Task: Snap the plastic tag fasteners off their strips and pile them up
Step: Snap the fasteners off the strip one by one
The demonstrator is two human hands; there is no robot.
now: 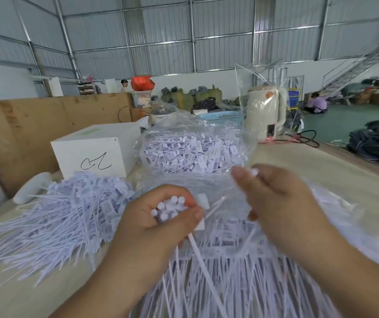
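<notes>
A bunch of white tag fasteners point(169, 208) is gripped in the curled left hand point(158, 226), right in front of the white box point(92, 152). One fastener tip point(254, 172) is pinched by the right hand point(275, 203). A loose pile point(69, 214) is heaped just left of the hands, below the box.

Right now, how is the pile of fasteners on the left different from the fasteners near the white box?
The left pile lies loose and bare on the table; the far fasteners sit inside a clear plastic bag. The left pile spreads wide and flat; the bagged ones are heaped compactly. Both are white fasteners with thin tails.
</notes>
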